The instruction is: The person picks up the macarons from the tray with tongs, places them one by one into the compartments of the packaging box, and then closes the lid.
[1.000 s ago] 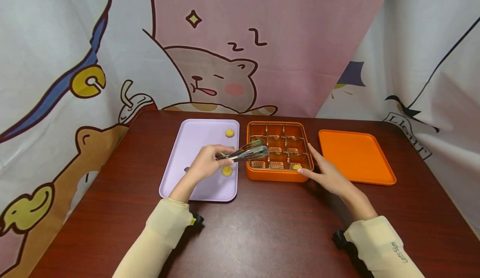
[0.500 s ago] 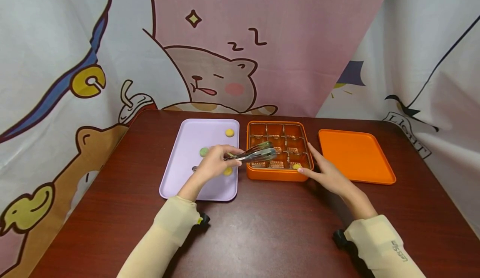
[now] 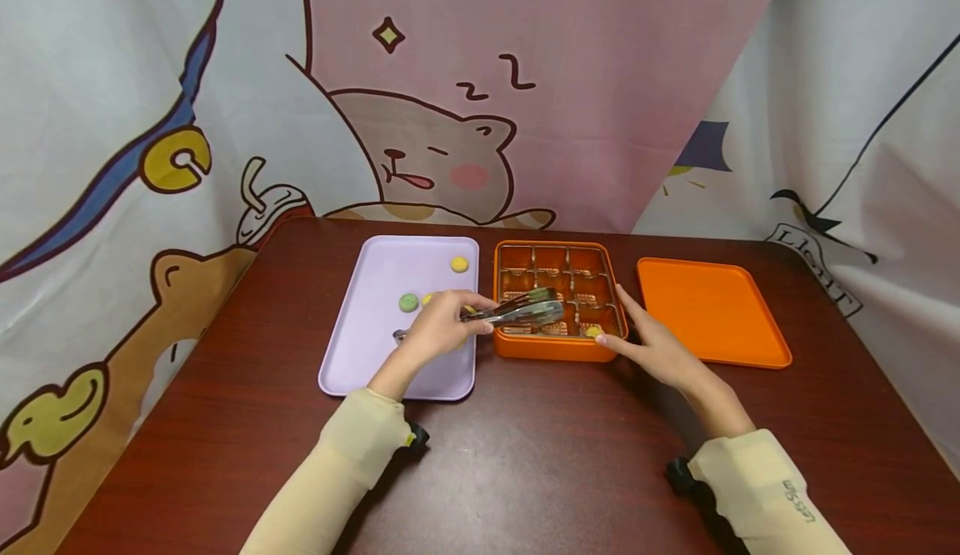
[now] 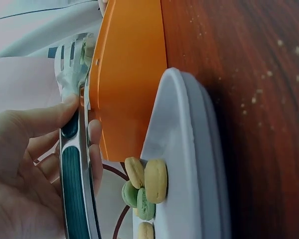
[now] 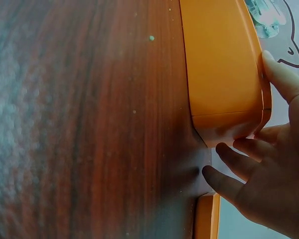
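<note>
My left hand (image 3: 438, 322) grips metal tongs (image 3: 521, 313) with dark green handle inlays, level over the front part of the orange box (image 3: 555, 350). In the left wrist view a pale green piece (image 4: 88, 51), partly hidden, shows between the tongs' tips. A clear insert divides the box into several compartments. One yellow macaron (image 3: 593, 332) sits in the front right compartment. My right hand (image 3: 660, 353) rests at the box's front right corner, thumb on the front rim and forefinger along the right side. In the right wrist view its other fingers spread apart.
A lilac tray (image 3: 360, 313) stands left of the box, bearing a green macaron (image 3: 408, 302), a yellow macaron (image 3: 459, 264) at the back and others partly behind my left hand. An orange lid (image 3: 716, 313) lies to the right on the dark wooden table (image 3: 540, 455).
My left hand and the tongs have moved right, from beside the box's left edge to over its compartments, uncovering a green macaron on the tray. My right hand has stayed in place.
</note>
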`<state>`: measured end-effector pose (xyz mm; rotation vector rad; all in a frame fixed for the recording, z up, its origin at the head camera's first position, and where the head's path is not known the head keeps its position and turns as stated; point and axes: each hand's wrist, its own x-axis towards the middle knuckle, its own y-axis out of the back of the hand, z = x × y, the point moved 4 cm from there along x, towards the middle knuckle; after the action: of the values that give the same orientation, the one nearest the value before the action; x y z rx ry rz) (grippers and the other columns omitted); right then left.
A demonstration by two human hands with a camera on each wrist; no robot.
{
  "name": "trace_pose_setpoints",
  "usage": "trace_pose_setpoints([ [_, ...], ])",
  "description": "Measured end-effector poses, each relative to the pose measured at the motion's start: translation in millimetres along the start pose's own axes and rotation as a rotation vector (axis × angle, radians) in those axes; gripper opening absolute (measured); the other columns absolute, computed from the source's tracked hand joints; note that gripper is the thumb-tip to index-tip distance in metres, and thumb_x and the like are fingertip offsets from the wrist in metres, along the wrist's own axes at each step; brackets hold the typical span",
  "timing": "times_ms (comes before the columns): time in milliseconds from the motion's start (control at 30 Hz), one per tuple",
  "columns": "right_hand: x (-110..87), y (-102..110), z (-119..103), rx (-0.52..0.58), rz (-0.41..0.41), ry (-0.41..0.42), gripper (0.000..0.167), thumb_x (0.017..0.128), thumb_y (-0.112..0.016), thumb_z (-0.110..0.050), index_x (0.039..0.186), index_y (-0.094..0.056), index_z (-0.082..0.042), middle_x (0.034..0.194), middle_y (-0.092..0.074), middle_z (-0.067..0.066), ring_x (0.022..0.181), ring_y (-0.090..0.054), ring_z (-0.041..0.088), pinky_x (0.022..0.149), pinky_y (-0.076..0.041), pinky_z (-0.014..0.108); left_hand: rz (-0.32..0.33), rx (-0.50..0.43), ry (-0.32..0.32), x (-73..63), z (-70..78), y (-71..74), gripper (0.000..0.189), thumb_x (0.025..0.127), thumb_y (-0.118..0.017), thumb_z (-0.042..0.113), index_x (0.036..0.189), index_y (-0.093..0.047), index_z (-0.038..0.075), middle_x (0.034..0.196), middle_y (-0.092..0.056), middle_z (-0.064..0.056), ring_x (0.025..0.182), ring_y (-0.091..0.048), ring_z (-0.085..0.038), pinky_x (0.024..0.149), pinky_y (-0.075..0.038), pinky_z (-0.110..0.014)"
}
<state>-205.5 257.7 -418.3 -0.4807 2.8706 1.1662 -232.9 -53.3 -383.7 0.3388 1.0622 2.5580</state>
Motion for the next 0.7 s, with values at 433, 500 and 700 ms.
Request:
trace_pose_setpoints([
  [433,0.7,-0.1,-0.9,-0.009,0.002,-0.002,0.096,0.097,-0.062,-0.043,0.161,0.004,-0.016,0.168,-0.001,0.02,0.15,-0.011,0.051,0.112,-0.017,0.073,-0.019,0.1,0.015,-1.6,7.8,-0.1,0.035,0.087,-0.077,0.02,0.121,-0.073,0.016,0.124,-0.072,-0.004,0.114,-0.066,-0.022,0.09,-0.052,-0.038],
  [500,0.8,-0.4,-1.0,-0.009,0.001,-0.003,0.096,0.097,-0.062,-0.043,0.161,0.004,-0.016,0.168,-0.001,0.02,0.15,-0.011,0.051,0.112,-0.017,0.073,-0.025,0.098,0.018,-2.4,7.5,-0.1,0.036,0.086,-0.077,0.02,0.122,-0.072,0.016,0.126,-0.071,-0.004,0.115,-0.066,-0.022,0.09,-0.052,-0.038],
  [700,1.4,-1.2,1.9,-0.022,0.005,-0.007,0.095,0.097,-0.061,-0.044,0.161,0.005,-0.017,0.168,-0.003,0.021,0.149,-0.012,0.052,0.112,-0.017,0.074,-0.025,0.081,0.019,-4.4,7.2,0.8,0.038,0.087,-0.077,0.021,0.124,-0.071,0.016,0.127,-0.07,-0.005,0.119,-0.064,-0.023,0.095,-0.051,-0.039],
])
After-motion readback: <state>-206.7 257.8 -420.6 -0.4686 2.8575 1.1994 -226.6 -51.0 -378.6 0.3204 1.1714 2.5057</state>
